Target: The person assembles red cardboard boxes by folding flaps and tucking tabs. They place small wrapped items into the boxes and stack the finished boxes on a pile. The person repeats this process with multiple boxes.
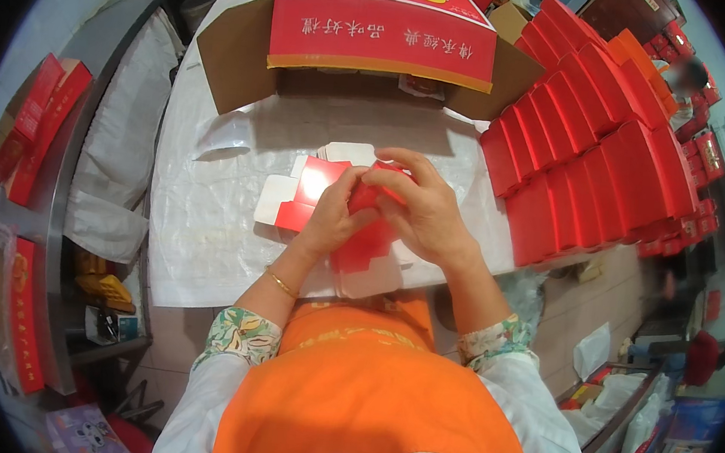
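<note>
Near the middle of the table my left hand (335, 213) and my right hand (426, 204) meet around a small red carton (367, 194), both with bent fingers gripping it. The hands cover much of it, so how far it is folded up cannot be made out. Flat red-and-white carton blanks (322, 180) lie under and behind the hands. One blank's white flap (275, 199) sticks out to the left, and more red card reaches toward the table's near edge below my hands.
A large red-and-brown cardboard box (382, 47) lies at the far side, its mouth facing me. Many red boxes (588, 160) are stacked at the right. A white sheet (198, 238) covers the table. Shelves with boxes line the left; another person (687, 87) is at the far right.
</note>
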`<state>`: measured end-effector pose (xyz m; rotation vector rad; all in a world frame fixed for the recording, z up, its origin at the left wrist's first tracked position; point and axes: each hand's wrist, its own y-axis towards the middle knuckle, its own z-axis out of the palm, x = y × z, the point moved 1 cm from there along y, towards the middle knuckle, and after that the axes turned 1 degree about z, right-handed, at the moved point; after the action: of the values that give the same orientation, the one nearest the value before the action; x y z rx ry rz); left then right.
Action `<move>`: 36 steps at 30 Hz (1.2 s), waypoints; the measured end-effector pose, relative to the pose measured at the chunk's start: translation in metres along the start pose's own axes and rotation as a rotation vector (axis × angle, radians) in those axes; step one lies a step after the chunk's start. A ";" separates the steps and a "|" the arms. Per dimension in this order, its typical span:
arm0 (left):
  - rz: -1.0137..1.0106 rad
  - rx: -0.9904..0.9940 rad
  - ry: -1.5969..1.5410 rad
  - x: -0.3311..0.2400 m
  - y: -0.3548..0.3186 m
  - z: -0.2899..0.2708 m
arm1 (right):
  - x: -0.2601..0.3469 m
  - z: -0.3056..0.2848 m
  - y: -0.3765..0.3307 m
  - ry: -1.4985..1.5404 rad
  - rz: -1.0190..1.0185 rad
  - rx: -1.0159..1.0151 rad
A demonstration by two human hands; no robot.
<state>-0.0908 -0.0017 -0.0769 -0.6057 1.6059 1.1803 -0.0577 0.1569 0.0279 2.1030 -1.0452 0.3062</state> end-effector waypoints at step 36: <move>0.088 0.002 0.003 0.010 0.005 0.001 | -0.003 -0.008 -0.006 -0.345 -0.083 0.200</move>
<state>-0.0982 0.0025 -0.0836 -0.5405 1.6498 1.2423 -0.0542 0.1665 0.0283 2.4309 -1.1569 0.0040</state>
